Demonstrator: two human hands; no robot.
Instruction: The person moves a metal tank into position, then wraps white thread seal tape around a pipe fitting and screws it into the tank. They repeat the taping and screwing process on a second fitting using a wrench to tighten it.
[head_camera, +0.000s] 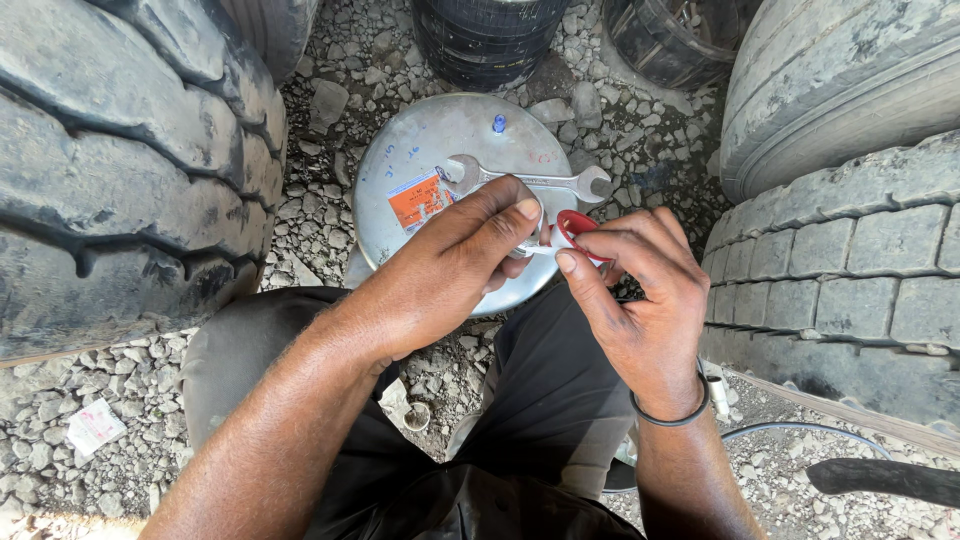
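Far left — a large worn tyre (120, 170) is resting on the gravel (60, 400). Your left hand (450, 265) is pinching, fingertips closed, a small pale strip (535, 248) that runs toward a red-and-white roll (577, 228). Behind it a silver metal canister (440, 140) is lying with an orange label (420, 198) and a double-ended spanner (530, 180) on top. Your right hand (640, 300) is gripping the roll. Judged from this — strip just started, spanner idle, most work remaining. Stacked tyres (840, 270) are standing at right.
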